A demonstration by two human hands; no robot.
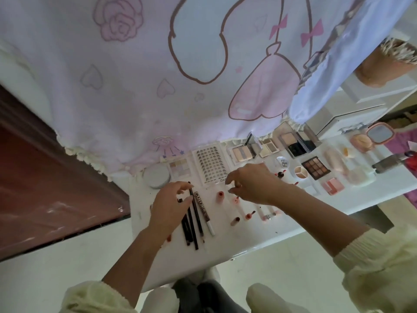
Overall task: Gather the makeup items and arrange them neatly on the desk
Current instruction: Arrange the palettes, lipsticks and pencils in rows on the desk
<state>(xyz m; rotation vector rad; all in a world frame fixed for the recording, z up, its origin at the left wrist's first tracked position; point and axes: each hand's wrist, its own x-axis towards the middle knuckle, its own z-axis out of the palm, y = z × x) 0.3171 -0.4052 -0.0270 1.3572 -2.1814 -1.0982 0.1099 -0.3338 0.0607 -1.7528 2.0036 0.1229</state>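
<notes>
Makeup items (316, 168) mostly lie sorted: palettes (242, 153) along the desk's (248, 236) far edge, pencils (186, 231) and lip tubes (220, 196) nearer the front edge. Left hand (169, 208) pinches a dark pencil (194, 229); right hand (250, 184) hovers curled over the tubes, grip unclear. Probably only straightening remains.

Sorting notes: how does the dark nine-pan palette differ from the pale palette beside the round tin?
The dark palette has a black frame and brown shades; the pale palette has a light frame and whitish shades. The dark palette lies right of the lash tray, the pale palette left of it. Both lie flat.
</notes>
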